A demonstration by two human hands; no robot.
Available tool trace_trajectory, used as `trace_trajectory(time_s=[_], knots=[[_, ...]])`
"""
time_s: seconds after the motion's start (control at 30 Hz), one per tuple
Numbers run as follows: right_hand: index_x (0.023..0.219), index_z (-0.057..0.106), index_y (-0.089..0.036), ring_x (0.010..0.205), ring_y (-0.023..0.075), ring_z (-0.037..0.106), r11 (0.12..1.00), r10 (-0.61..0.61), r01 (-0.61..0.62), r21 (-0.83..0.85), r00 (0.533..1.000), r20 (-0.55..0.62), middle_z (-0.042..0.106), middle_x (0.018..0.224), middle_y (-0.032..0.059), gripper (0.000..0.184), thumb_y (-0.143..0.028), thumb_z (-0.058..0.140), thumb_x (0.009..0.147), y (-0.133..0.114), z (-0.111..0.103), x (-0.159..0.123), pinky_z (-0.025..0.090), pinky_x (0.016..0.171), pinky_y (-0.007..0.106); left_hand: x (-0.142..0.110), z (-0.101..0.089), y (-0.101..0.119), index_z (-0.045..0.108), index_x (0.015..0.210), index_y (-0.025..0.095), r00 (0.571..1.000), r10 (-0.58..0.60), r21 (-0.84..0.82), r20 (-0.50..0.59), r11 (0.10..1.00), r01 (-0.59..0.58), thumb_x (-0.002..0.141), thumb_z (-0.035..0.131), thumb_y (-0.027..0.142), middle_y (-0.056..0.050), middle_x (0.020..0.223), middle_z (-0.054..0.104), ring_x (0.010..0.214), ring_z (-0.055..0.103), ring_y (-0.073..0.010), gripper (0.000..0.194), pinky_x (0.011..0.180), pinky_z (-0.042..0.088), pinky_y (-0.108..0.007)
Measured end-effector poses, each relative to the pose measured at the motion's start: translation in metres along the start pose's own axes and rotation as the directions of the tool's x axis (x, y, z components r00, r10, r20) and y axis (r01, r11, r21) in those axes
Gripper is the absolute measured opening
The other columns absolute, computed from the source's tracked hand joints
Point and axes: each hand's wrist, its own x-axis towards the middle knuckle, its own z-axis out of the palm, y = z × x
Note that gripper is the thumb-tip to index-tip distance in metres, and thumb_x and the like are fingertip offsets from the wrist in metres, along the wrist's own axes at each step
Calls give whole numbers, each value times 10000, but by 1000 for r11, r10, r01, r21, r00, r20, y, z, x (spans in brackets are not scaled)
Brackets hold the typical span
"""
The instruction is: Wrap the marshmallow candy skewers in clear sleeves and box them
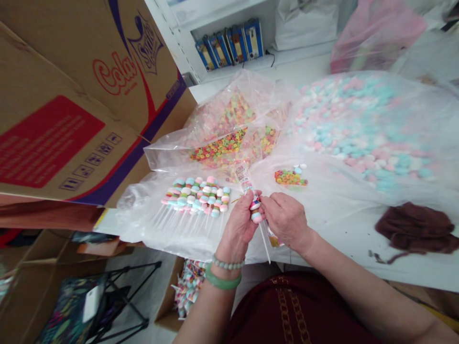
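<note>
Left hand (238,224) fingers clenched on pastel candy stick (256,210), right hand (287,220) fingers pressed against its top, grip hidden, printed cellophane sleeve (243,176) at twelve o'clock, more candy sticks (195,197) at ten o'clock.

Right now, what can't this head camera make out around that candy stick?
Head view:
Middle of the candy stick: hidden by the left hand and right hand.
Print on the clear wrapper: too small, blurred.
Cardboard carton: cut off by top and left edges.
Wrapped sticks below: partly hidden by the table edge.
</note>
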Motion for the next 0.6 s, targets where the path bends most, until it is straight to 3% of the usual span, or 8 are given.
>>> trace_trajectory(time_s=[0.23, 0.6], knots=[[794, 607, -167, 676, 178, 450, 994, -101, 103, -39, 994, 47, 531, 704, 48, 246, -228, 418, 939, 6, 1, -2, 298, 646, 328, 4, -2, -7, 626, 850, 85, 996, 7, 36, -83, 999, -4, 749, 693, 346, -13, 647, 559, 530, 521, -102, 287, 432, 387, -195], [750, 596, -168, 654, 174, 451, 995, -68, 70, -69, 997, 37, 537, 695, 49, 260, -212, 415, 931, 6, 3, -4, 303, 631, 324, 8, -6, -12, 637, 840, 88, 1000, -16, 33, -15, 999, 16, 720, 721, 353, -26, 686, 592, 555, 531, -97, 302, 449, 385, -188]])
